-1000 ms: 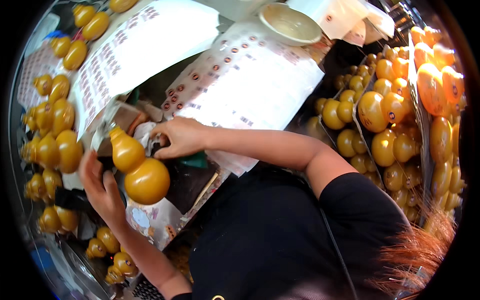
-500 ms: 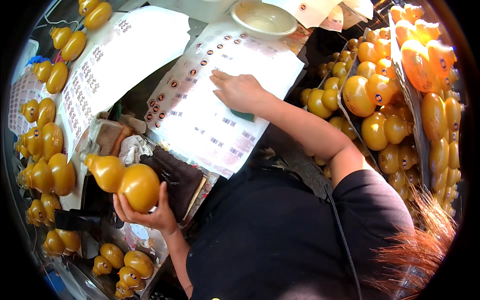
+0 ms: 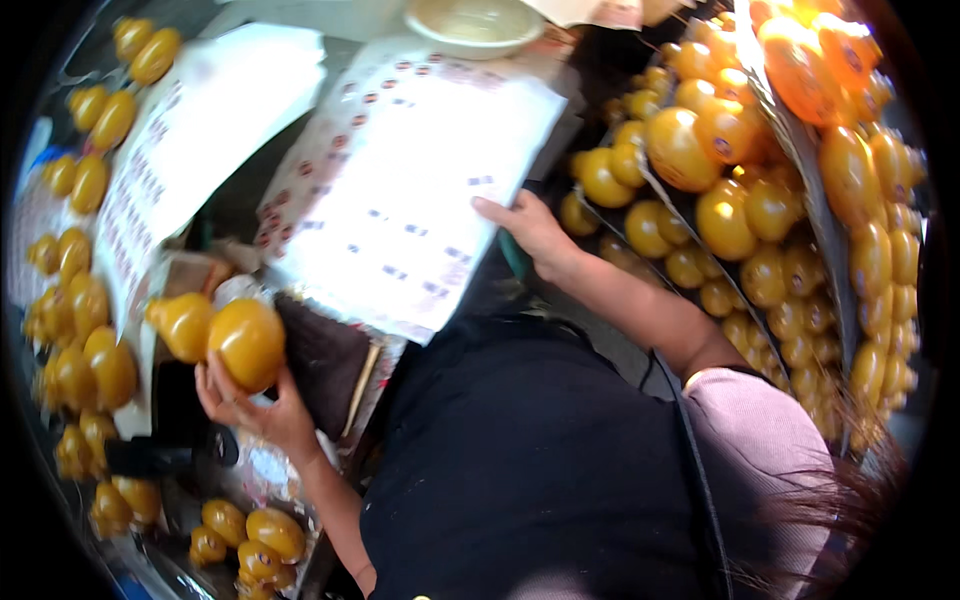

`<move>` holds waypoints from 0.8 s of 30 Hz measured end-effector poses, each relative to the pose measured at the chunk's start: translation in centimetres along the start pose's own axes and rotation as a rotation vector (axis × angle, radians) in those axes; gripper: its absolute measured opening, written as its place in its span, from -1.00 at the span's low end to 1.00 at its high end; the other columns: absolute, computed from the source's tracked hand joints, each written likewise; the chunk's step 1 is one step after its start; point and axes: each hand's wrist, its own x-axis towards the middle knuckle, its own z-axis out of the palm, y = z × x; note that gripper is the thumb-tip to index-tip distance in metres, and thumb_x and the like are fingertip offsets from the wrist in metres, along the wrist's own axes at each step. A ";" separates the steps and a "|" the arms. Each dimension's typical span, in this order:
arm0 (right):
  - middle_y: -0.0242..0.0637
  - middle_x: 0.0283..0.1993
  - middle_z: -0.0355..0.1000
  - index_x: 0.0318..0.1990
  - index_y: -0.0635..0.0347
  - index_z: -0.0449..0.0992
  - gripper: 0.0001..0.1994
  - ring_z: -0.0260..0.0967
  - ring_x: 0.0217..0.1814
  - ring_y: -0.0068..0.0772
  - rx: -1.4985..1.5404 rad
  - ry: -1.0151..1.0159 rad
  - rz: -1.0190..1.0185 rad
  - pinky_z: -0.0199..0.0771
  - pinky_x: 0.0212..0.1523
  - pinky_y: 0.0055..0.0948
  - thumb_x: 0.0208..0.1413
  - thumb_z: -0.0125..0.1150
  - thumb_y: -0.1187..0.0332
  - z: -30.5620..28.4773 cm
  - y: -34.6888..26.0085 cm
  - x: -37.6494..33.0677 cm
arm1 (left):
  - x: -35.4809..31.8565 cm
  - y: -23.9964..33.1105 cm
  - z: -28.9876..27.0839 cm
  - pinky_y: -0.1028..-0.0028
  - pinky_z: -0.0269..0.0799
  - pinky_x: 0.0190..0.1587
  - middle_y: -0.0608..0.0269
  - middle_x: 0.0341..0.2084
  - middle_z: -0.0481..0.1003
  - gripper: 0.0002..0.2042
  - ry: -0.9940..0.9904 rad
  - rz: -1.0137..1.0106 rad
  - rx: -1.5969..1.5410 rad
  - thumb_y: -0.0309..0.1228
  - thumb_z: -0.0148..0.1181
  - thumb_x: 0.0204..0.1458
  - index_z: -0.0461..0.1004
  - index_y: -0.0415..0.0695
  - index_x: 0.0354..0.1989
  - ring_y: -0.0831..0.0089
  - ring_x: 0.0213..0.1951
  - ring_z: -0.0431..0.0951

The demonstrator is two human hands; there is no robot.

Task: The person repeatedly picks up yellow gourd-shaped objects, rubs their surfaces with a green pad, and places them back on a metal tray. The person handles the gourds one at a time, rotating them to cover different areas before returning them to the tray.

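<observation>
My left hand cups a glossy yellow-brown gourd from below, its narrower bulb pointing left. The gourd lies tilted on its side above the fingers, and its visible surface looks plain. Over at the right edge of the large sticker sheet, my right hand reaches in with thumb and forefinger at the paper's rim. A flat green piece shows beneath that palm, held by the lower fingers, mostly hidden. Rows of small round labels and dark printed blocks cover the sheet.
A pale bowl stands beyond the sheet. Another printed sheet lies to the left, beside several gourds. Racks of many gourds fill the right side. A dark cloth and a black device sit near my left hand.
My right hand has moved from the middle of the sheet to its right edge, carrying the green piece. My left hand still holds the gourd; the whole view has shifted slightly.
</observation>
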 end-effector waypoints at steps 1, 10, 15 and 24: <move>-0.19 -0.14 0.48 -0.04 0.38 0.41 -0.56 0.41 -0.19 -0.42 0.059 0.031 0.086 0.40 -0.11 -0.45 0.05 0.34 0.23 0.5 0.2 -0.1 | 0.1 -0.4 -0.1 0.18 0.15 0.25 0.04 0.20 0.10 -0.19 -0.018 -0.004 0.016 -0.61 0.42 -0.27 0.20 -0.05 0.27 0.08 0.24 0.15; -0.47 -0.35 0.41 -0.36 0.19 0.44 -0.91 0.30 -0.33 -0.71 0.030 0.144 -0.318 0.27 -0.27 -0.69 0.03 0.21 0.59 -4.5 -0.9 0.8 | 0.1 -2.0 0.1 0.21 0.10 0.25 0.06 0.16 0.15 -0.12 -0.046 -0.171 -0.278 -0.57 0.45 -0.42 0.21 0.02 0.24 0.07 0.21 0.16; -0.52 -0.38 0.43 -0.25 0.27 0.52 -0.90 0.22 -0.45 -0.80 -0.313 -0.122 -0.464 0.21 -0.42 -0.73 0.06 0.21 0.51 0.5 -6.7 1.8 | 0.4 -0.5 -0.2 0.25 0.22 0.18 0.07 0.07 0.16 -0.12 -0.025 -0.229 -0.275 -0.58 0.44 -0.39 0.21 0.07 0.25 0.08 0.15 0.25; -0.44 -0.37 0.51 -0.25 0.23 0.61 -0.85 0.20 -0.53 -0.73 -0.519 -0.767 -0.552 0.25 -0.49 -0.65 0.04 0.25 0.39 12.9 -12.5 0.7 | -0.3 -0.7 -0.5 0.23 0.15 0.24 0.04 0.16 0.12 -0.10 -0.026 -0.203 -0.288 -0.59 0.46 -0.44 0.21 0.05 0.24 0.09 0.20 0.19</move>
